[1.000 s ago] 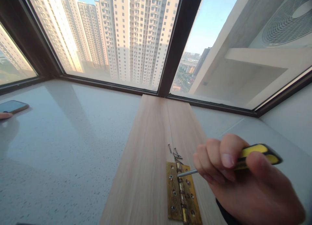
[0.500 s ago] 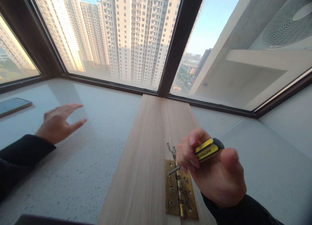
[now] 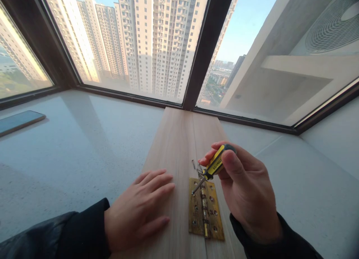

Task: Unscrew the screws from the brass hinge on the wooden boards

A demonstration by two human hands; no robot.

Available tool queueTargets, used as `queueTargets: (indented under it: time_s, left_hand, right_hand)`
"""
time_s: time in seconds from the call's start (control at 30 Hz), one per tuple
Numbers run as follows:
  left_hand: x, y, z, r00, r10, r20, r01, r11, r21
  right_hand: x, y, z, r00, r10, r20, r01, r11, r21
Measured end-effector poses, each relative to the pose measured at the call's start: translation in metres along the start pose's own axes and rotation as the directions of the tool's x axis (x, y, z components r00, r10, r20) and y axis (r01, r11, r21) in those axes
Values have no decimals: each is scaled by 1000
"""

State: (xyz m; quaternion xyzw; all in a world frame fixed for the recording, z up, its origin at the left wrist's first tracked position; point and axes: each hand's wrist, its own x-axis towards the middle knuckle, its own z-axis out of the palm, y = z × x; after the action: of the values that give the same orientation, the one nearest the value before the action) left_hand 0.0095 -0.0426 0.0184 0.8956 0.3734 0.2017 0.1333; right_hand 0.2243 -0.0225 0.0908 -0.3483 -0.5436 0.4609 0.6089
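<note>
My right hand point(image 3: 244, 188) grips a small yellow-and-black screwdriver point(image 3: 215, 162) by its handle. The shaft slants down to the left, its tip at a screw position on the upper left leaf of a brass hinge point(image 3: 206, 210). That hinge lies unfolded, its knuckle along the seam between two pale wooden boards point(image 3: 175, 146). Several screw positions show on its leaves. Just beyond its top edge lie a few loose screws point(image 3: 193, 164), partly hidden by my right fingers. Flat on the left board rests my left hand point(image 3: 143, 206), fingers stretched out and holding nothing.
The boards lie on a white speckled sill point(image 3: 84, 154) and reach the dark window frame point(image 3: 193, 64). A phone point(image 3: 22, 121) lies at the far left. A white wall point(image 3: 333, 135) stands on the right.
My left hand has moved right, from above the sill onto the left board. My right hand has shifted its hold on the screwdriver, which now stands steeper, its tip still at the hinge.
</note>
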Motion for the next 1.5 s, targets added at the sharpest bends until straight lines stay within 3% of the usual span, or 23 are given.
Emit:
queueTargets:
  time_s: [0.17,0.27,0.37,0.47,0.53,0.67,0.83,0.93,1.03,1.1,1.2,1.3,1.4,1.5]
  left_hand:
    - [3,-4,-2,996,57,63,-57,998,8]
    - [3,-3,-3,995,54,86,-58,998,33]
    - [3,-3,-2,993,51,106,-58,996,67]
    - [3,-3,-2,992,52,114,-61,995,82]
    - [3,-3,-2,992,56,113,-66,995,81]
    - [3,-4,-2,993,60,105,-68,995,74]
    - [2,-5,0,995,63,78,-67,996,53]
    - [2,-5,0,995,63,73,-67,997,46]
    - [3,-4,0,995,56,84,-61,997,53]
    - [3,-4,-1,995,57,84,-61,997,55]
    - [3,-4,-1,995,59,76,-62,997,48]
    - [3,-4,-1,996,51,77,-54,998,45]
    - [2,-4,0,996,52,74,-55,998,41]
    - [2,-6,2,996,63,61,-65,997,31]
  right_hand:
    - [-5,12,25,991,-87,-106,104,979,173]
    - [2,11,30,993,-73,-93,95,963,252]
    - [11,5,24,994,-1,107,-35,941,335]
    - [16,2,14,939,55,339,-181,918,352]
    - [17,1,9,924,63,376,-205,914,351]
    - [14,-2,-1,964,62,258,-144,940,309]
    - [7,-10,-7,981,150,123,-163,981,101]
    - [5,-5,2,997,76,-12,-75,995,67]
    - [6,9,21,995,-17,-94,35,979,200]
    - [6,16,33,996,-30,-84,51,963,264]
    - [5,17,38,999,1,41,-14,948,318]
    - [2,11,27,991,-8,130,-34,948,316]
    - [2,2,9,991,-15,131,-19,967,256]
    - [4,-7,-3,989,66,130,-90,979,182]
